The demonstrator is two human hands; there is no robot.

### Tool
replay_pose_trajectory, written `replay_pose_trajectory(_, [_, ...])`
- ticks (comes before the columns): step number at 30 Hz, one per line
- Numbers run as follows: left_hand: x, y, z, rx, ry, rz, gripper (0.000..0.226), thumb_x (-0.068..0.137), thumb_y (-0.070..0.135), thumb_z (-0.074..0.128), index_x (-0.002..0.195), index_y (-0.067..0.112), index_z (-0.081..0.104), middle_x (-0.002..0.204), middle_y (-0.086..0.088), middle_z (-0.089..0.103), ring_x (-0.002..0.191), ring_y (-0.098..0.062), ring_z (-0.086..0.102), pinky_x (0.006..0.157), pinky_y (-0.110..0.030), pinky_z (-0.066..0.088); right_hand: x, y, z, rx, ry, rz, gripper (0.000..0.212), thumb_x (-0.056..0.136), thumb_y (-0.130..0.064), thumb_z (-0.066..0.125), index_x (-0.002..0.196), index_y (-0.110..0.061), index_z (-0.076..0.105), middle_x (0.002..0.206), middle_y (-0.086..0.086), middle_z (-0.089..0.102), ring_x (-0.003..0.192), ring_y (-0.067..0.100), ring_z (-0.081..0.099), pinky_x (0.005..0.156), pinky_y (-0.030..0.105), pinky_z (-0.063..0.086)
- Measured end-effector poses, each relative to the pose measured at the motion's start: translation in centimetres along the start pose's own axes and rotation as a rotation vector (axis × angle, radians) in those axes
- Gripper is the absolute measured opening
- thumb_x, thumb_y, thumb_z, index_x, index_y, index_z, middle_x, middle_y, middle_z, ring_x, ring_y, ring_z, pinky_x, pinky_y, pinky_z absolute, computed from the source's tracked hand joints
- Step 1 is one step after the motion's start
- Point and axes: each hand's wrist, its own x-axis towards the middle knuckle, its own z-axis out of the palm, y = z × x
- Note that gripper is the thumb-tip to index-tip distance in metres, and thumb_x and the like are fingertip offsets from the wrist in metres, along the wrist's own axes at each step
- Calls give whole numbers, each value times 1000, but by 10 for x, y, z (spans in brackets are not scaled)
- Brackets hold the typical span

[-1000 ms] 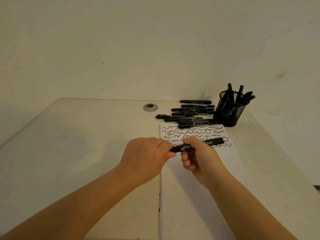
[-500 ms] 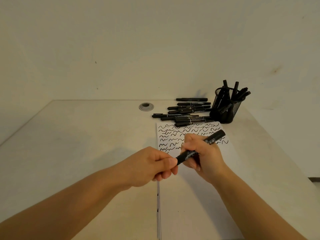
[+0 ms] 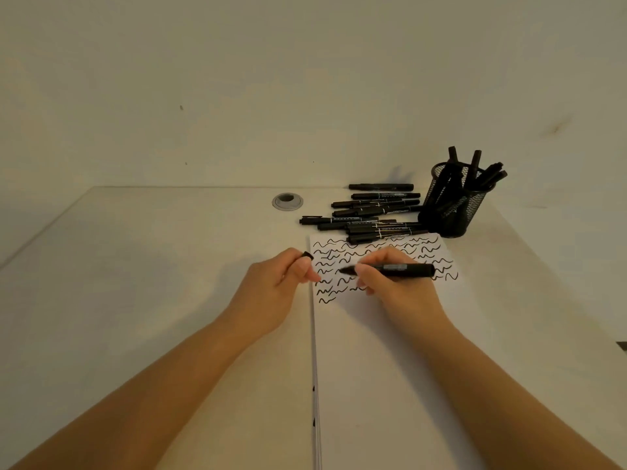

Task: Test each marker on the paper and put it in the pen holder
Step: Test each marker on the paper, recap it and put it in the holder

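One uncapped marker [image 3: 393,270] lay gripped in right hand [image 3: 390,286], tip over the scribbled paper [image 3: 380,334]. Left hand [image 3: 271,286] pinched its cap [image 3: 307,255] just beside the sheet. Loose markers [image 3: 369,215] lay beyond; pen holder [image 3: 454,205] stood at far right of bench [image 3: 135,283].

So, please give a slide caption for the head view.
Right hand holds uncapped marker over paper; left hand holds cap.

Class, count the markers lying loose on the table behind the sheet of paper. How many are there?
About 9 black markers lying in a pile between the grey round grommet and the black mesh pen holder; they overlap, so some may be hidden and the count is approximate.
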Motion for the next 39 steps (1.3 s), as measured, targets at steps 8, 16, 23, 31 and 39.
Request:
replay_pose_trajectory(8, [2,-12,6,137,-106,49,22,93,36,38,76,45,49,99,11,69,88,3,53,69,-9,37,-3,9,3,-146,-4,22,14,80,-12,63,68,-15,57,48,-1,59,43,2,51,43,12,40])
replay_pose_trajectory(16, [-3,-11,4,112,-76,76,20,93,33,39,80,39,52,92,26,65,62,-6,52,55,-11,35,-2,11,4,-220,49,8,16,79,-14,63,66,-11,54,59,10,59,52,13,48,50,27,40])
replay_pose_trajectory(23, [-4,-15,4,52,-59,47,16,92,30,48,86,31,62,72,22,65,53,2,49,54,-10,35,-1,11,-3,-148,248,-40,17,79,-16,64,67,-21,53,55,-16,58,49,-3,49,44,9,37])
replay_pose_trajectory(31, [-5,-15,6,-11,-87,61,21,85,31,59,79,52,57,87,25,64,77,0,58,67,-13,43,-6,4,-6,250,61,13,17,85,-10,59,73,-22,63,54,-4,56,46,8,47,43,20,40])
replay_pose_trajectory(39, [-6,-14,6,13,-106,98,23,84,29,61,81,52,56,86,29,62,78,6,58,67,-9,42,-6,5,-3,420,-90,54,17,75,-21,53,63,-21,66,49,2,55,45,13,48,40,20,36])
